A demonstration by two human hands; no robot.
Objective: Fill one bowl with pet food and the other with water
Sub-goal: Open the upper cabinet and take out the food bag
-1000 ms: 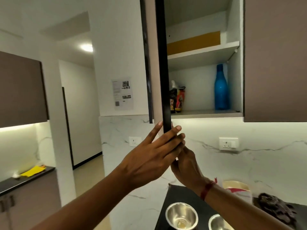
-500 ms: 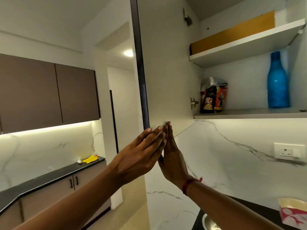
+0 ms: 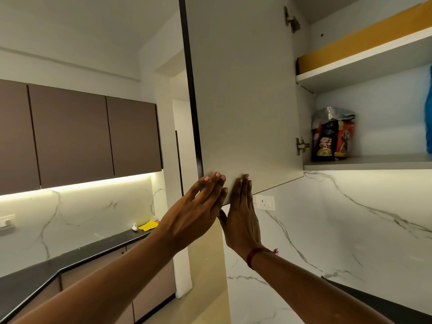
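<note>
The cabinet door [image 3: 245,101], edge-on and half open a second ago, has now swung wide to the left and shows its pale inner face. Both hands lie flat on its lower near corner. The left hand [image 3: 198,213] has straight fingers [image 3: 217,183], the index a little apart. The right hand [image 3: 243,218] keeps its fingers [image 3: 244,185] straight and pressed together. Neither hand grips anything.

The opened door exposes the pet food bag [image 3: 332,136], upright at the left end of the lower shelf [image 3: 364,161], just beside the hinge [image 3: 301,146]. The blue bottle [image 3: 429,108] stands at the far right edge. The view has also lifted, so the bowls seen earlier on the dark tabletop [image 3: 374,305] are out of frame. The bag looks reachable now, probably with the right hand; nothing has been filled yet.
</note>
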